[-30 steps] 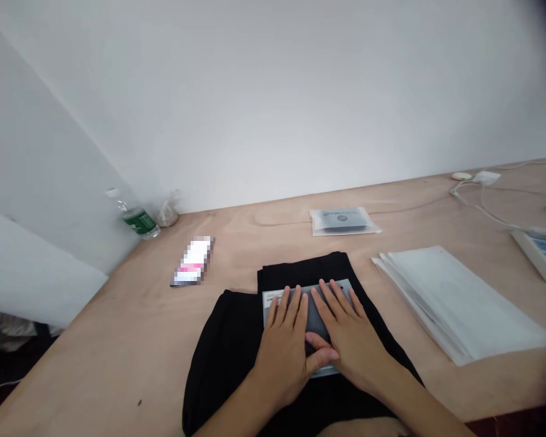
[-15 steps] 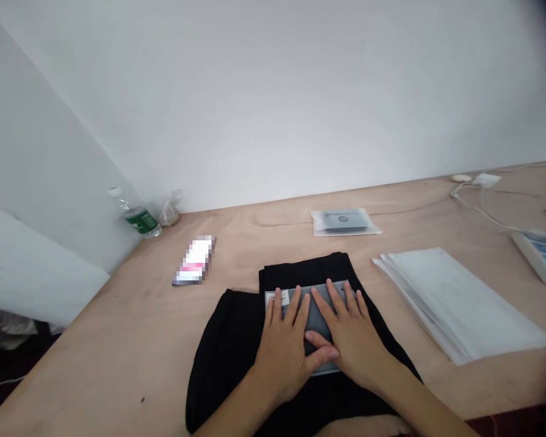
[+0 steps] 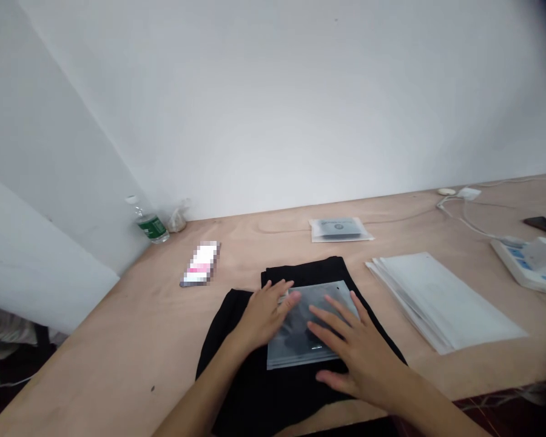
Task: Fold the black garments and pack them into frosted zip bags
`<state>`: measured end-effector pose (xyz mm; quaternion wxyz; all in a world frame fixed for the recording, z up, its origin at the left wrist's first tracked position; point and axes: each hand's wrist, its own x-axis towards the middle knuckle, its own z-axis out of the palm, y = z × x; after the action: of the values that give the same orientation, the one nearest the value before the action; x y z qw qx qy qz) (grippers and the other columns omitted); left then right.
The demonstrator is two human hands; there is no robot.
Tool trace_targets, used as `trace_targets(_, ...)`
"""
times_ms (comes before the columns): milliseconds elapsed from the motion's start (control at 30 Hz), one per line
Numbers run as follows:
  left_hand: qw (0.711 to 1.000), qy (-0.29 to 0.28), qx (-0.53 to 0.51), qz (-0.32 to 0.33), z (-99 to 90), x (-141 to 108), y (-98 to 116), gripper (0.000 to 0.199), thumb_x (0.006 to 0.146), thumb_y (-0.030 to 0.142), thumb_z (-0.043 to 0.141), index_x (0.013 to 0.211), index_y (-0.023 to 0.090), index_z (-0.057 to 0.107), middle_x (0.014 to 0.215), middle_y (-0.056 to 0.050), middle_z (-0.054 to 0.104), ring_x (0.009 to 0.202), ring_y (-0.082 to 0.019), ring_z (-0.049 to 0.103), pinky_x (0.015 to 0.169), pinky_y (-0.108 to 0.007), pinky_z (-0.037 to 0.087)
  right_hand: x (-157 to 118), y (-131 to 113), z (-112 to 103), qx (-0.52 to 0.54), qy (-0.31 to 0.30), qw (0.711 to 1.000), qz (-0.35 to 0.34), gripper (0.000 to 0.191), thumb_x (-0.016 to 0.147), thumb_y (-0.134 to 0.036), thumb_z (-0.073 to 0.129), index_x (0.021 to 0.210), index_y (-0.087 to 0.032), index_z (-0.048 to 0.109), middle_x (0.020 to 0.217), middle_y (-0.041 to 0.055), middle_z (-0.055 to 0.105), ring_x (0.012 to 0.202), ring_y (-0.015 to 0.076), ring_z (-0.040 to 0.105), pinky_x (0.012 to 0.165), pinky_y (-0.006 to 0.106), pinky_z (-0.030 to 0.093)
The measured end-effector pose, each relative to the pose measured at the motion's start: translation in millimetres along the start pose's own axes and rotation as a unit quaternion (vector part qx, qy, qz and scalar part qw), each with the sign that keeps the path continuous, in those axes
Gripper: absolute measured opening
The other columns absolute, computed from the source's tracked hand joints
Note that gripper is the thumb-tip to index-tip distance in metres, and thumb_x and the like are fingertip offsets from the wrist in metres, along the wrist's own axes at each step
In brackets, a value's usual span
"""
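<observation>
The fingers (image 3: 284, 292) of the left hand (image 3: 262, 317) are spread apart and lie flat on the upper left of the translucent plastic sleeve (image 3: 309, 328), not clamped on anything. I have the right hand (image 3: 361, 358) splayed the same way, its fingers (image 3: 332, 311) apart and pressing on the sleeve's right half, with the thumb reaching down across the black cloth just below the sleeve's lower edge. From where I sit, the sleeve lies flat and slightly angled on top of the folded black garment (image 3: 300, 270), whose dark fabric shows faintly through the plastic. Everything else I place from that garment. Just to its right lies a stack of white flat bags (image 3: 437, 300), and straight behind it is a small sealed packet (image 3: 339, 229). Behind it to the left sits a pixelated phone (image 3: 201, 264), and farther left, well apart, a water bottle (image 3: 150, 224) lies tipped beside a crumpled clear bag (image 3: 177, 220). Far to its right are a white power strip (image 3: 525, 264), a white cable (image 3: 464, 212) and a dark phone (image 3: 539, 224), all on the plywood surface (image 3: 118, 321).
</observation>
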<state>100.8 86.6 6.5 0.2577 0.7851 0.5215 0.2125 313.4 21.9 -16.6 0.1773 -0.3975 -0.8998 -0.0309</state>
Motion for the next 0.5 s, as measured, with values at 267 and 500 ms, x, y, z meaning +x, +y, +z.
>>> trace_targets(267,0.972,0.157,-0.171,-0.045,-9.0,10,-18,0.044,0.089,0.046,0.032,0.104,0.017,0.062,0.106,-0.007,0.067,0.100,-0.021,0.060,0.089,-0.034,0.045,9,-2,-29,-0.073,0.177,0.981,-0.015,0.017,0.081,-0.011,0.050,0.086,-0.023,0.061,0.101,-0.0011,0.067,0.089,0.0178,0.059,0.087,0.038,0.041)
trace_targets(500,0.960,0.187,-0.200,-0.058,-9.2,6,-17,0.038,0.088,0.045,0.037,0.101,0.020,0.062,0.101,-0.004,0.067,0.094,-0.021,0.062,0.083,-0.033,0.046,84,85,-115,-0.153,0.158,0.943,0.248,0.014,0.085,-0.030,0.044,0.086,-0.021,0.054,0.062,0.0012,0.062,0.052,0.0181,0.054,0.049,0.027,0.034)
